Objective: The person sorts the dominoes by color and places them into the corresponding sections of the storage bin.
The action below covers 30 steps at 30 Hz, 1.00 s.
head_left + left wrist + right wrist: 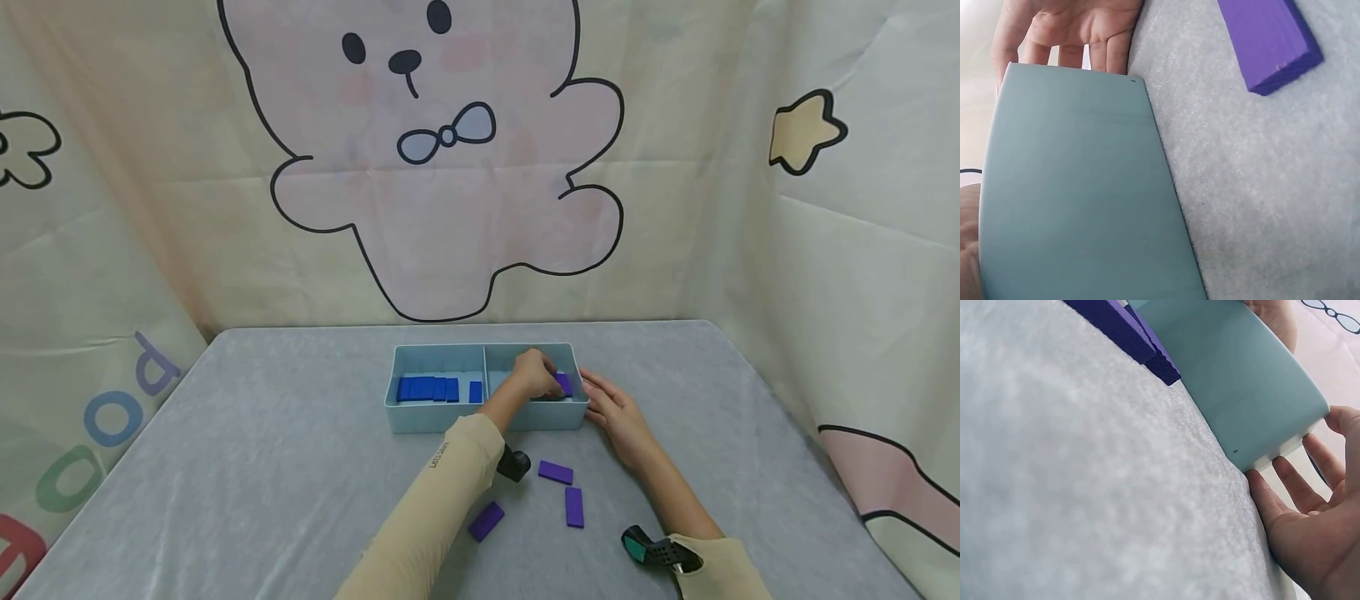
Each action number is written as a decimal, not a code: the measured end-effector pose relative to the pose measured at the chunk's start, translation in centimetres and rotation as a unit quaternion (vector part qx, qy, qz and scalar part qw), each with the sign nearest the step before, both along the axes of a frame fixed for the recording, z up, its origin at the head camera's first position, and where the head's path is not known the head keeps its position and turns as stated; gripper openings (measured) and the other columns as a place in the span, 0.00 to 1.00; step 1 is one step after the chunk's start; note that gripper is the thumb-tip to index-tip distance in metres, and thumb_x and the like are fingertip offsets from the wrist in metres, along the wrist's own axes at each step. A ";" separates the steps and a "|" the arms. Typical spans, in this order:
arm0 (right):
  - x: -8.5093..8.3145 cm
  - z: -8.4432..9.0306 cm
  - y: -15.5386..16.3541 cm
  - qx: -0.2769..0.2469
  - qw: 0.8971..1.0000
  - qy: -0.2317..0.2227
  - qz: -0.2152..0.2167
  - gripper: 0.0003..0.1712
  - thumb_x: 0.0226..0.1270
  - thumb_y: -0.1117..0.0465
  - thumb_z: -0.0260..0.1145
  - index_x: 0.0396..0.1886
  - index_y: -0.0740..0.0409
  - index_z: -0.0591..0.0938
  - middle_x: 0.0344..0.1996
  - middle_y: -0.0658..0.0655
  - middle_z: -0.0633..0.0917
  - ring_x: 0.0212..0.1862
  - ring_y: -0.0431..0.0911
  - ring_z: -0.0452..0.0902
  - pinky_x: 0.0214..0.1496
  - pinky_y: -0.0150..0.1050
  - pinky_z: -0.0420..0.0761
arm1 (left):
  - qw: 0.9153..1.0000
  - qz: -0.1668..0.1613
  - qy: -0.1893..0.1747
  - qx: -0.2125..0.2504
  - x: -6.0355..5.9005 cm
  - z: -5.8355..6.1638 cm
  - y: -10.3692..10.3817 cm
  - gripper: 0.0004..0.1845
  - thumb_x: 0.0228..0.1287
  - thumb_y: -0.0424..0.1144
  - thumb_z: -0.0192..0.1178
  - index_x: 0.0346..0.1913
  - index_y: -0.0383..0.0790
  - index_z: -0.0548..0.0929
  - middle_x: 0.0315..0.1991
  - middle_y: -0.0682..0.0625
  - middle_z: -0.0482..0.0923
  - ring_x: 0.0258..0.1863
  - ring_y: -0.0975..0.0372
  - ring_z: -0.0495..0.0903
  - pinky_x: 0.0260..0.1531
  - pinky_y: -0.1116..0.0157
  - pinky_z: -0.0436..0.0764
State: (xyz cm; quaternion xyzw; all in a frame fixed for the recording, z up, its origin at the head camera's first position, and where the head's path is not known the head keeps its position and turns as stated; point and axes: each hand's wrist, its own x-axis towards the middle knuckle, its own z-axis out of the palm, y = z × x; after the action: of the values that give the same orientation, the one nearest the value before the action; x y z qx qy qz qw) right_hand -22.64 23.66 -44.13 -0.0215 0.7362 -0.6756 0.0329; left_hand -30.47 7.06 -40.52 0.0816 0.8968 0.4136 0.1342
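A light blue two-compartment box [420,417] stands mid-table. Several blue tiles [429,388] lie in its left compartment. My left hand [551,383] reaches into the right compartment, fingers curled round a purple tile [565,383]. My right hand [600,398] lies open, its straight fingers against the box's right end; the right wrist view shows those fingers [1291,487] touching the box [1241,381] at its corner. In the left wrist view the box wall [1079,187] fills the frame, with the right hand's fingers [1079,31] behind it.
Three purple tiles lie loose on the grey table in front of the box [556,472] [574,507] [487,521]. One purple tile [1269,40] shows in the left wrist view. Cartoon-printed cloth curtains close in the back and both sides.
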 end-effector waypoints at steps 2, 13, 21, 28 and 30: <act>0.0 0.0 0.0 0.001 1.000 -0.001 -0.001 0.32 0.89 0.52 0.51 0.83 0.63 0.63 0.81 0.67 0.64 0.58 0.35 0.80 0.58 0.25 0.80 | 1.000 0.001 0.002 0.001 0.0 0.0 0.0 0.22 0.59 0.31 0.78 0.56 0.31 0.88 0.48 0.42 0.87 0.37 0.60 0.83 0.48 0.67 0.85; 0.0 -0.1 0.0 -0.008 1.000 -0.005 -0.002 0.33 0.88 0.53 0.51 0.83 0.64 0.62 0.81 0.68 0.64 0.56 0.32 0.81 0.57 0.25 0.80 | 1.000 0.004 -0.015 0.017 0.3 0.3 -0.5 0.22 0.60 0.32 0.78 0.58 0.32 0.88 0.52 0.42 0.87 0.42 0.59 0.83 0.50 0.61 0.87; 0.1 -0.1 -0.1 -0.013 1.000 -0.004 -0.007 0.32 0.88 0.55 0.50 0.82 0.66 0.61 0.80 0.70 0.64 0.53 0.31 0.82 0.56 0.25 0.81 | 0.999 0.002 -0.036 0.027 0.6 1.1 -1.2 0.23 0.63 0.34 0.76 0.60 0.32 0.87 0.56 0.41 0.86 0.47 0.58 0.85 0.54 0.61 0.87; -0.2 -0.3 0.0 -0.012 1.000 -0.006 -0.007 0.33 0.88 0.53 0.51 0.83 0.66 0.61 0.80 0.68 0.64 0.54 0.31 0.82 0.57 0.25 0.80 | 0.991 -0.021 -0.079 0.108 1.1 2.0 -2.2 0.22 0.69 0.29 0.70 0.64 0.28 0.82 0.49 0.36 0.88 0.44 0.50 0.92 0.41 0.64 0.90; -0.2 -0.4 0.0 -0.013 1.000 -0.003 -0.006 0.33 0.88 0.54 0.50 0.83 0.66 0.61 0.80 0.69 0.64 0.54 0.32 0.82 0.57 0.25 0.81 | 0.989 -0.026 -0.081 0.124 1.2 2.1 -2.5 0.21 0.70 0.29 0.69 0.63 0.28 0.83 0.49 0.36 0.88 0.45 0.49 0.91 0.40 0.63 0.90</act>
State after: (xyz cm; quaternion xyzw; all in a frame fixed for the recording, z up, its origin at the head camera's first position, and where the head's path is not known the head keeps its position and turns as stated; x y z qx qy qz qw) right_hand -22.88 23.65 -44.50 -0.0160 0.7277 -0.6851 0.0307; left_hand -29.28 4.59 -38.37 0.0865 0.8223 0.5233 0.2062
